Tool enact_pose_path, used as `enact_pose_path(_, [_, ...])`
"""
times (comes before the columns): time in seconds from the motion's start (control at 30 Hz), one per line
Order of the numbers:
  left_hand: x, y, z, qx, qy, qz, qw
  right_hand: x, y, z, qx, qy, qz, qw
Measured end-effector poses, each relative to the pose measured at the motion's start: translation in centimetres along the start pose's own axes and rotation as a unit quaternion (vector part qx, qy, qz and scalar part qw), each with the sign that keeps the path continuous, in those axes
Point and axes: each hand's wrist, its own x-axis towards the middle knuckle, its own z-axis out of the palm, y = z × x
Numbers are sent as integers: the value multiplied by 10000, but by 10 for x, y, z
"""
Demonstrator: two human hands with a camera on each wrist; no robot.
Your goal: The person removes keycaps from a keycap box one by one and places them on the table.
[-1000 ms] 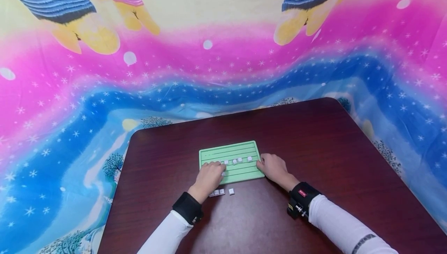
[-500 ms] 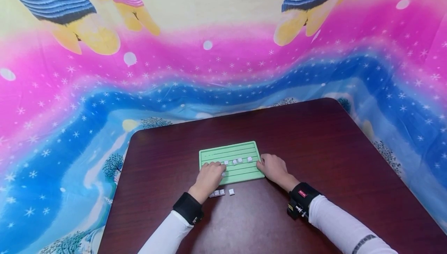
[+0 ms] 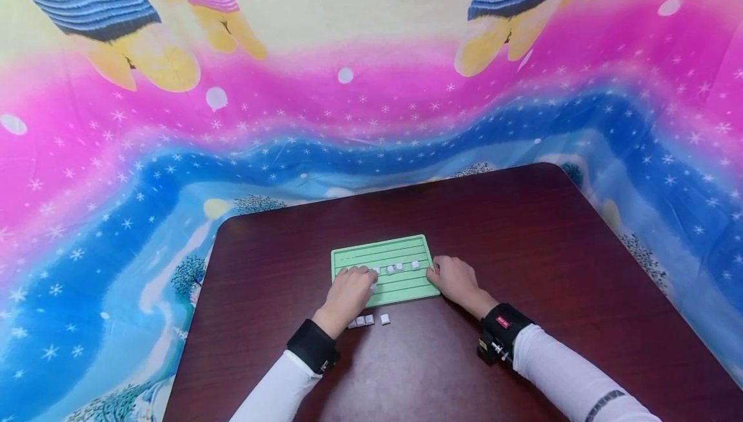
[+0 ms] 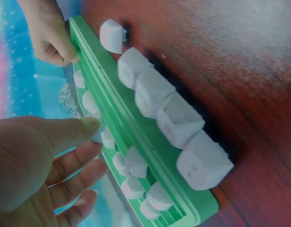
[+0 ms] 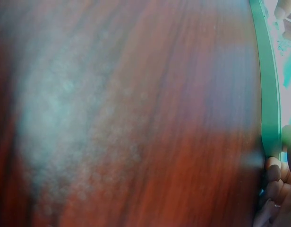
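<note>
A light green tray (image 3: 406, 290) with raised ridges lies on the table. Over its left part is my left hand (image 3: 347, 294), thumb and index finger pinching a white keycap (image 4: 97, 135), mostly hidden by the fingertips; the other fingers are loosely bent. Several white keycaps (image 4: 132, 187) sit between the ridges near that hand, and a spaced row of keycaps (image 3: 398, 266) continues to the right. My right hand (image 3: 457, 278) grips the tray's right edge, thumb on the rim and fingers curled below, as the right wrist view shows.
In front of the tray, several loose keycaps (image 4: 181, 120) stand in a line on the dark brown table (image 3: 493, 215), with a single keycap (image 3: 386, 319) a little apart. A printed cloth (image 3: 348, 106) hangs behind the table.
My left hand has shifted very slightly to the right over the tray, still pinching the keycap. The right hand and the tray stay where they were.
</note>
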Motion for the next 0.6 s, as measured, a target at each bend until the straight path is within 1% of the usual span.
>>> enact_pose_path(0.17, [1,3,-5,6,75,76,9999,0,0,0,49,21,-18,10000])
enact_pose_path(0.33, [2,8,-11,68,69,118,9999,-1,0,0,93,48,-47,9999])
enact_pose_path(0.6, [2,13,-15,121,131,229,9996,-1,0,-1,99,65,-89,9999])
